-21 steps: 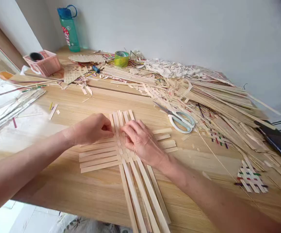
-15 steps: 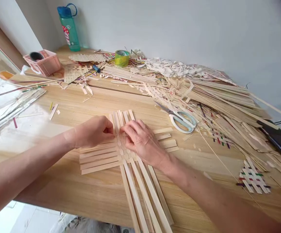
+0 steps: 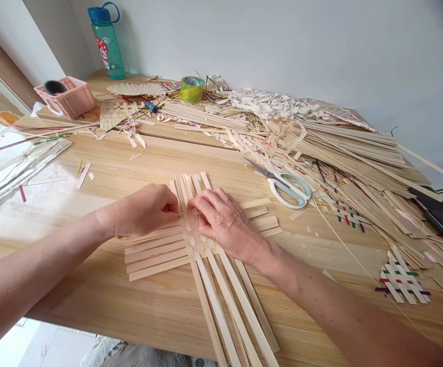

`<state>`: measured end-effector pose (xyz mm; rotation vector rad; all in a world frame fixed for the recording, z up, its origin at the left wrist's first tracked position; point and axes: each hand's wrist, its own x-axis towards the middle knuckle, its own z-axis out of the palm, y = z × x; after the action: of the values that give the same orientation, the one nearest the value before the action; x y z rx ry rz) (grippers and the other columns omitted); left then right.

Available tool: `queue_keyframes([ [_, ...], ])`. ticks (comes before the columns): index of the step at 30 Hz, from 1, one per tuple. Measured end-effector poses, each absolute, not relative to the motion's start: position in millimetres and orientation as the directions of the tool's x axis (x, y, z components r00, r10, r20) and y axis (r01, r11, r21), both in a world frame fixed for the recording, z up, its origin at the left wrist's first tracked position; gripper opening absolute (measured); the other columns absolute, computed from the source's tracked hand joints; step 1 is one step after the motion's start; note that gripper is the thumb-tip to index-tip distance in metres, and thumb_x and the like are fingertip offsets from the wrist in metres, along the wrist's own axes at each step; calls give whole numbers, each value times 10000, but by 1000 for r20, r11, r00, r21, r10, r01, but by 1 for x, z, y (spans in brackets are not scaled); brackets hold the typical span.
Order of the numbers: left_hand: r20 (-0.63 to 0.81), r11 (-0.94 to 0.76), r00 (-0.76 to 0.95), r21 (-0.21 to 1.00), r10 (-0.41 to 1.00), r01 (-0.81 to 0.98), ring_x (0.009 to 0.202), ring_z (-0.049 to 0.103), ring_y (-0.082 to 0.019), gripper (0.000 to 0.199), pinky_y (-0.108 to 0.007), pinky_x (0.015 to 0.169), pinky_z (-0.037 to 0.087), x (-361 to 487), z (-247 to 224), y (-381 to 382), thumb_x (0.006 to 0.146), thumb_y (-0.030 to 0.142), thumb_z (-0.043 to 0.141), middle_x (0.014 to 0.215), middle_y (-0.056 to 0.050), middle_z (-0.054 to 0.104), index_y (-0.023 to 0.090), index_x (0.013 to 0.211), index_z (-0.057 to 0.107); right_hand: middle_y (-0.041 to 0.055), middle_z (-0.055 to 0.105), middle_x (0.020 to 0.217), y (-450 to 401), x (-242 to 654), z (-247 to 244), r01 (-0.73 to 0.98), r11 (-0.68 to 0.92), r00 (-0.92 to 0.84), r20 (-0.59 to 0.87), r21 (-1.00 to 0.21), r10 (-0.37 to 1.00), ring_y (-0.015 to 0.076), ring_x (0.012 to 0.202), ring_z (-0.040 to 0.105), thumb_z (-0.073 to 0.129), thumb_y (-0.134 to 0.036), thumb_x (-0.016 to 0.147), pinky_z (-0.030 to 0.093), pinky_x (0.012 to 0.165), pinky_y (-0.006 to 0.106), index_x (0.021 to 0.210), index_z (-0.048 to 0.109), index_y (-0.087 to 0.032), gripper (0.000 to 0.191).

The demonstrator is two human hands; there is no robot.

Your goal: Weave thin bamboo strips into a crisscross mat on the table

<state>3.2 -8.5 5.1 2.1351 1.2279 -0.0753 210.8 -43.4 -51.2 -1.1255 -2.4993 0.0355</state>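
Bamboo strip weave [image 3: 190, 244]: is laid flat mid-way along the wooden surface [image 3: 102, 300], its strips crossed at right angles, seemingly so that the crossing can be pressed from above.
Left hand [image 3: 142, 210]: is curled narrow against the weave's left side; whether a strip is pinched cannot be told, as the fingertips are turned away.
Right hand [image 3: 225, 224]: is spread wide across the crossing, apparently so that the strips are kept from slipping; nothing is seen gripped.
Hidden: most of the crossing is covered by the right hand, and the long strips are cut off by the lower frame edge.
Nearby: pale-handled scissors [image 3: 270, 176] are placed beyond the weave; a pile of loose strips [image 3: 351, 153] is heaped behind them; a coloured woven sample [image 3: 402, 278] lies to the right; a tape roll [image 3: 191, 89], a green water bottle [image 3: 106, 46] and a pink basket [image 3: 66, 99] are kept towards the wall.
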Motion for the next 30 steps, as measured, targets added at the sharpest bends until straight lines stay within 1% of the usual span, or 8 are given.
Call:
queue_keyframes([
  [4,-361,-338,558,517,747,786,536,289,-68,228,-209,491,209,4,6,-11,780,201,518,539,62,308,137,561,524,55,639,1025,-43,211,-50,707,682,-606,338,-186,720,250,953,508,574,-42,812,426,838,372,1041,611,-183,271],
  [10,-367,-332,551,511,749,792,535,262,-71,246,-225,480,185,5,5,-14,796,208,505,547,62,277,144,558,502,67,641,1041,-43,211,-49,707,682,-613,319,-186,723,258,972,520,591,-71,838,432,830,375,1067,618,-181,256],
  [15,-362,-343,527,461,769,818,531,268,-70,313,-223,485,190,-2,4,-10,821,270,540,534,64,281,145,541,475,75,635,1058,-44,212,-51,678,693,-586,391,-243,710,248,976,536,573,-40,827,455,852,374,1076,601,-182,289],
  [18,-361,-368,513,399,779,840,530,317,-82,311,-230,504,215,-9,7,-8,842,313,562,520,64,363,152,578,535,76,642,1021,-45,213,-53,655,720,-587,445,-230,676,238,946,544,564,-27,836,468,845,367,1029,611,-177,249],
  [21,-238,-403,488,328,840,854,604,462,-111,177,-235,585,300,-12,9,-12,850,285,592,639,40,564,179,717,642,74,652,975,-45,213,-54,637,747,-601,484,-192,637,231,910,542,566,-18,839,477,821,361,970,632,-169,210],
  [23,-131,-439,502,334,855,834,691,533,-130,106,-240,657,348,-11,7,-17,845,202,589,749,20,633,189,768,659,78,652,957,-45,213,-54,628,754,-602,495,-192,627,228,898,538,573,-19,844,483,801,356,958,645,-163,198],
  [26,-61,-503,569,396,820,768,704,546,-128,157,-235,672,366,-7,-1,-25,840,105,541,771,11,634,185,761,650,77,650,919,-46,214,-53,618,762,-607,498,-194,619,223,885,538,586,-28,855,490,781,348,936,662,-158,171],
  [30,-42,-519,600,455,799,723,648,531,-113,185,-221,628,362,-3,-9,-28,848,90,508,749,10,625,172,771,656,71,655,893,-48,215,-51,608,774,-617,508,-177,601,209,854,542,591,-45,874,489,762,338,885,682,-159,146],
])
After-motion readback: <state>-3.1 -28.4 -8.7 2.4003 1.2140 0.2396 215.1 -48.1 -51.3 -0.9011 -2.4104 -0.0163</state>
